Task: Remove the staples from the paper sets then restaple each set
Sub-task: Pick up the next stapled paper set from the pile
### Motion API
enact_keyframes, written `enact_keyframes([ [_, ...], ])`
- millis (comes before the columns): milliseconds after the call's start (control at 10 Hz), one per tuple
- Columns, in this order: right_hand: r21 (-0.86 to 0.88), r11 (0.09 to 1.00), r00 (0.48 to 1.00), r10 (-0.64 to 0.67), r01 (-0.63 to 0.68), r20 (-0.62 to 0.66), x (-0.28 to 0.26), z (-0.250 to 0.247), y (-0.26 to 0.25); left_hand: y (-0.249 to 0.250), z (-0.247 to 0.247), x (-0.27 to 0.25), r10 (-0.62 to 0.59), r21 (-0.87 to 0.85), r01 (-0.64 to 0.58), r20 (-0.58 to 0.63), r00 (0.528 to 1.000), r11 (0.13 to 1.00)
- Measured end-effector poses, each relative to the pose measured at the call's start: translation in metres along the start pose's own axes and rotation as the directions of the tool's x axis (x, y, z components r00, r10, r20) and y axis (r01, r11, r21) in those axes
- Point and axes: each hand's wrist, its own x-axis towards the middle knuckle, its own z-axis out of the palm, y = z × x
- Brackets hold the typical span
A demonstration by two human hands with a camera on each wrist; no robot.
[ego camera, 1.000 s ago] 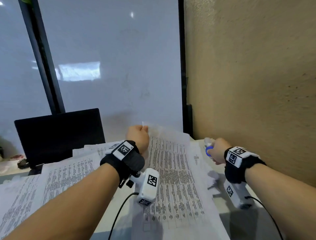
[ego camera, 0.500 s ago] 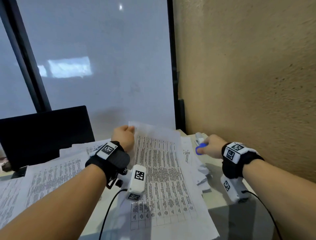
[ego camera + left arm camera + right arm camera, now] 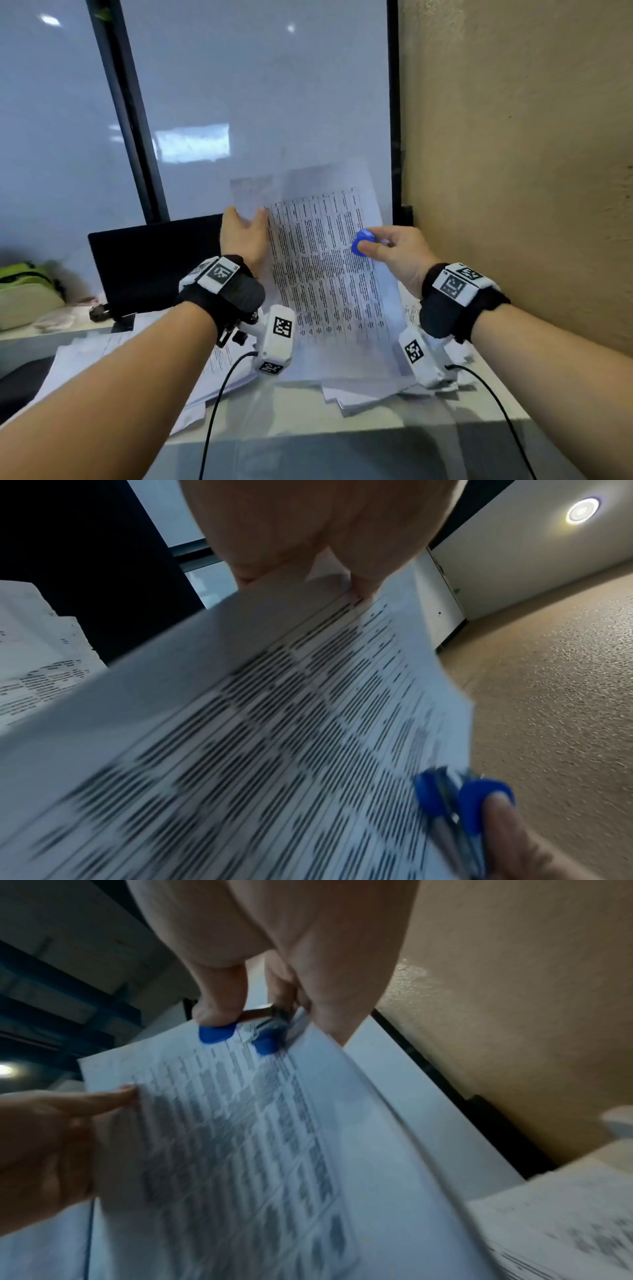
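Note:
A printed paper set (image 3: 325, 274) is lifted off the desk, tilted up toward the window. My left hand (image 3: 245, 233) grips its upper left edge, thumb on the printed side (image 3: 113, 1096), fingers behind. My right hand (image 3: 394, 248) pinches a blue staple remover (image 3: 361, 242) in front of the set's right side. In the left wrist view the remover (image 3: 462, 802) sits at the paper's (image 3: 274, 737) right edge. In the right wrist view its blue grips (image 3: 215, 1034) show beyond the sheet's (image 3: 240, 1137) upper edge. No staple is visible.
More printed sheets (image 3: 370, 394) lie scattered on the white desk (image 3: 342, 425). A dark laptop screen (image 3: 150, 263) stands at the back left, a green bag (image 3: 24, 274) far left. The tan wall (image 3: 513, 171) is close on the right. Wrist cables hang over the desk front.
The left hand has lifted the paper set from the desk into the air. The right hand has brought the blue staple remover up and left, in front of the paper.

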Motion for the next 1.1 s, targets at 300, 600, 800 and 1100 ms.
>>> enact_keyframes([
  [300,-0.008,0.999,0.998,0.036,-0.036,-0.047,-0.018,0.018,0.016,-0.057,-0.001,-0.033,-0.352,0.148,0.320,0.337,0.873,0.936],
  [600,-0.465,0.846,0.921,0.362,-0.262,0.141,-0.019,0.012,0.060,-0.085,-0.001,-0.045,-0.382,0.440,0.199,0.379,0.843,0.876],
  [800,-0.398,0.904,0.949,0.249,-0.155,0.196,0.007,0.068,0.039,-0.098,-0.067,-0.004,-0.486,0.367,0.399,0.185,0.854,0.840],
  [1100,-0.359,0.926,0.856,0.275,-0.113,0.439,0.004,0.181,0.039,-0.158,-0.178,0.033,-0.567,0.890,0.192,0.086,0.819,0.413],
])
